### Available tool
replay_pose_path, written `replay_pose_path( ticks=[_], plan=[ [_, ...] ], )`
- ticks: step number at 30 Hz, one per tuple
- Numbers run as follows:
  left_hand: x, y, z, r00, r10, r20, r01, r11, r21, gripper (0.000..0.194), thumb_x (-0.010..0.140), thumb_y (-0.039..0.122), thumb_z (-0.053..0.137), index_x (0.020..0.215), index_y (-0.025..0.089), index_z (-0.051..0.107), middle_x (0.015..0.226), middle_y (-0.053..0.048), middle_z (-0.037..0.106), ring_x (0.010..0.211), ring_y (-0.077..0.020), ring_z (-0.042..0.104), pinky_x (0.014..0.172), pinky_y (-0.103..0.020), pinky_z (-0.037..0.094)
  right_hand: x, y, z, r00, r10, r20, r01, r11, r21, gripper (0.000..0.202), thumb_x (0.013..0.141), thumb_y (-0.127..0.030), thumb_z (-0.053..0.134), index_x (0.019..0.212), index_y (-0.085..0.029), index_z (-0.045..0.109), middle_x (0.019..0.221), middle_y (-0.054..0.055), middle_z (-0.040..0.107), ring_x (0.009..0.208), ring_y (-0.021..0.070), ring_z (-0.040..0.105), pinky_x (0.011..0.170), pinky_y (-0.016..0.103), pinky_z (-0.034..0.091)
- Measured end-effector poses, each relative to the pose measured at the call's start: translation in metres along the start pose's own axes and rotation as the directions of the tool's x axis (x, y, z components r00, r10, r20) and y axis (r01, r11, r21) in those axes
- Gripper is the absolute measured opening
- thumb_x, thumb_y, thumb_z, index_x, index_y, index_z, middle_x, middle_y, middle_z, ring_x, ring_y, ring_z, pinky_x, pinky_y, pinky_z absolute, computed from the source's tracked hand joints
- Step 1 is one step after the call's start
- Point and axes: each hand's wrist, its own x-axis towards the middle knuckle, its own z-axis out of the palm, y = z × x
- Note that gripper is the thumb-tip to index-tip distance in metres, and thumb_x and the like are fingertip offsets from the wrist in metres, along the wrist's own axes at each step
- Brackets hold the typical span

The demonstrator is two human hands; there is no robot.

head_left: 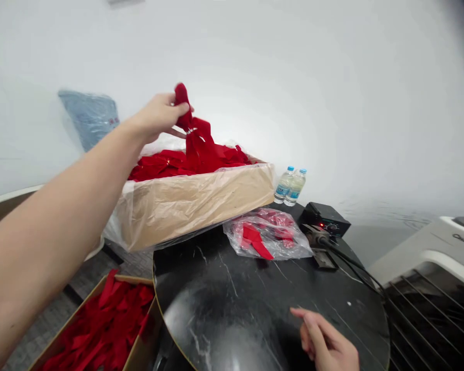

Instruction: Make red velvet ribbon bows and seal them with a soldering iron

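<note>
My left hand [164, 116] is closed on a red velvety ribbon bow [199, 136], gripping one of its loops. A pale wire or tie shows at the bow's middle, and its tails hang over the box below. Under it, a plastic-lined cardboard box [201, 203] holds a heap of red bows [162, 164]. My right hand [327, 342] is over the near part of the black round table [232, 304]. Its index finger points out, the other fingers curl loosely, and nothing shows in it.
A clear plastic bag [270, 234] with red pieces lies beside the box. Two water bottles [290, 186] stand behind it. A black control box [327, 219] with a red light and cables sits right. Below left, another carton [139, 342] holds red bows. A white appliance [429, 247] stands right.
</note>
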Motion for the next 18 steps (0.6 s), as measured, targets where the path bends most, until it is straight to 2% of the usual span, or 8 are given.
replay_pose_path(
  ticks=[3,5,7,9,10,12,15,18],
  plan=[
    [-0.049,0.018,-0.004,0.999,0.043,-0.020,-0.045,0.995,-0.093,0.043,0.105,0.038,0.045,0.133,0.006,0.053,0.111,-0.009,0.069,0.111,-0.0323,0.069,0.077,-0.036,0.058,0.012,-0.042,-0.001,0.971,-0.148,-0.187,0.157,0.987,0.036,0.038,0.088,-0.055,0.067,0.091,-0.019,0.079,0.057,0.000,0.054,0.051,0.0134,0.047,0.048,0.025,0.040],
    [-0.091,0.020,0.011,0.997,-0.036,0.067,0.051,0.967,-0.250,0.041,0.104,0.044,0.049,0.130,0.013,0.056,0.099,-0.007,0.072,0.091,-0.0273,0.075,0.066,-0.034,0.060,0.019,-0.080,0.002,0.904,-0.313,-0.290,0.349,0.934,0.081,0.028,0.092,-0.045,0.068,0.100,-0.020,0.077,0.063,0.000,0.057,0.057,0.0131,0.051,0.053,0.024,0.043],
    [-0.133,0.016,0.038,0.977,-0.092,0.191,0.145,0.946,-0.290,0.047,0.102,0.045,0.051,0.128,0.007,0.056,0.090,-0.008,0.072,0.078,-0.0259,0.075,0.059,-0.034,0.060,0.024,-0.116,0.010,0.867,-0.482,-0.128,0.494,0.864,0.091,0.031,0.093,-0.044,0.067,0.114,-0.022,0.073,0.092,0.006,0.070,0.082,0.0192,0.065,0.076,0.030,0.054],
    [-0.169,0.008,0.068,0.906,-0.195,0.376,0.335,0.872,-0.357,0.051,0.094,0.053,0.062,0.123,0.011,0.062,0.093,-0.010,0.074,0.077,-0.0295,0.075,0.053,-0.035,0.063,0.026,-0.141,0.022,0.803,-0.549,0.233,0.534,0.835,0.130,0.055,0.092,-0.046,0.067,0.142,-0.026,0.055,0.131,0.011,0.064,0.119,0.0274,0.062,0.102,0.040,0.051],
    [-0.184,0.003,0.081,0.867,-0.219,0.449,0.411,0.822,-0.394,0.050,0.092,0.054,0.065,0.123,0.015,0.063,0.097,-0.011,0.074,0.080,-0.0315,0.076,0.052,-0.037,0.064,0.026,-0.148,0.028,0.762,-0.541,0.357,0.541,0.834,0.108,0.062,0.090,-0.042,0.071,0.146,-0.027,0.050,0.138,0.010,0.061,0.126,0.0270,0.060,0.106,0.040,0.050],
    [-0.206,-0.010,0.100,0.803,-0.204,0.560,0.511,0.720,-0.471,0.046,0.091,0.053,0.066,0.126,0.024,0.064,0.115,-0.010,0.073,0.099,-0.0347,0.074,0.065,-0.043,0.067,0.025,-0.147,0.038,0.700,-0.493,0.516,0.553,0.832,0.045,0.051,0.091,-0.029,0.070,0.140,-0.030,0.055,0.133,0.004,0.066,0.121,0.0214,0.064,0.105,0.033,0.051],
    [-0.228,-0.037,0.114,0.719,-0.078,0.691,0.604,0.563,-0.564,0.060,0.079,0.065,0.072,0.126,0.029,0.068,0.138,-0.010,0.064,0.129,-0.0401,0.058,0.091,-0.051,0.062,0.017,-0.119,0.044,0.672,-0.586,0.453,0.680,0.730,-0.064,0.035,0.094,-0.012,0.059,0.124,-0.027,0.065,0.116,0.003,0.072,0.103,0.0180,0.069,0.093,0.030,0.054],
    [-0.243,-0.063,0.123,0.475,-0.028,0.880,0.829,0.351,-0.436,0.092,0.071,0.090,0.051,0.138,0.028,0.061,0.139,-0.016,0.063,0.126,-0.0433,0.060,0.091,-0.057,0.058,0.005,-0.085,0.042,0.551,-0.752,0.361,0.834,0.513,-0.203,0.035,0.093,-0.005,0.058,0.120,-0.024,0.068,0.111,0.008,0.072,0.096,0.0210,0.067,0.083,0.036,0.051]
  ],
)
